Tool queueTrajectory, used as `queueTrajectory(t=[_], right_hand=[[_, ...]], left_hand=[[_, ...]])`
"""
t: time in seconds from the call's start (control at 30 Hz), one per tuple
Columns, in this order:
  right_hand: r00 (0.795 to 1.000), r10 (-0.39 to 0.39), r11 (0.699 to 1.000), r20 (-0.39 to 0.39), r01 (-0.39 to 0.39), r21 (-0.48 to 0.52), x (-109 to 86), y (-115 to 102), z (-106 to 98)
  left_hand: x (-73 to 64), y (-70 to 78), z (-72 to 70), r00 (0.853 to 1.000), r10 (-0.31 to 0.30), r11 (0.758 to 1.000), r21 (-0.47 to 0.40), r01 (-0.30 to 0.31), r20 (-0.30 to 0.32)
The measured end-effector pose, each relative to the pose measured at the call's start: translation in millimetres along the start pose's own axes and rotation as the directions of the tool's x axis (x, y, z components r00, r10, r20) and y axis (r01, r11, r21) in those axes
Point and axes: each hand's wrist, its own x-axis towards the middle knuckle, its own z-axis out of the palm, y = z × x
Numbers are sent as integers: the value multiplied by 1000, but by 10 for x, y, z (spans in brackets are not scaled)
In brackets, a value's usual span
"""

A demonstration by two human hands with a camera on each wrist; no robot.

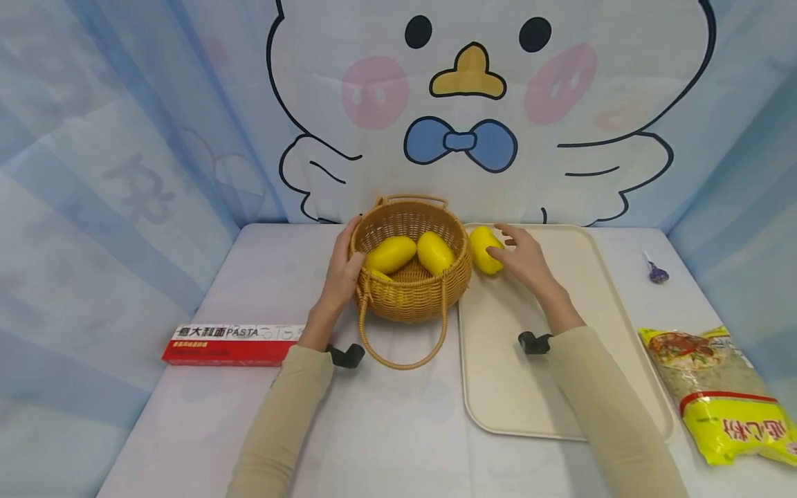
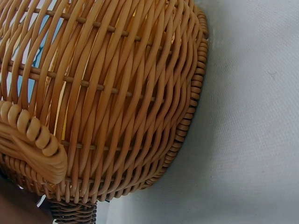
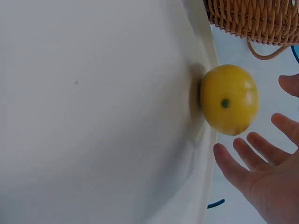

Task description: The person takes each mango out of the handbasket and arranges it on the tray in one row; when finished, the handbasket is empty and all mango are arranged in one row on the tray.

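Note:
A round wicker basket (image 1: 405, 301) with looped handles stands near the back of the table, yellow mangoes (image 1: 389, 255) inside it. On its left side, my left hand (image 1: 341, 273) grips the rim, the thumb over the edge. The left wrist view is mostly filled by the woven wall (image 2: 121, 93). Right of the basket, one more yellow mango (image 1: 484, 249) lies at the tray's back left corner. Beside this mango is my right hand (image 1: 523, 259). Its fingers are spread and hold nothing; the right wrist view shows the fingertips just short of the fruit (image 3: 229, 100).
The beige tray (image 1: 529, 387) covers much of the table's right half. A red and white pasta box (image 1: 233, 346) lies at left. Farther right are a yellow food bag (image 1: 725, 398) and a small purple-wrapped lollipop (image 1: 657, 273). A printed curtain (image 1: 461, 194) hangs behind the table.

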Motion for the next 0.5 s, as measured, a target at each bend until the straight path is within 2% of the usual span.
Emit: queueTrajectory(t=[0.5], right_hand=[[984,-162,987,-73,163,8,-106,-352,-223]], left_hand=[[-2,6,-1,1000,-6,1000,12,6,-3]])
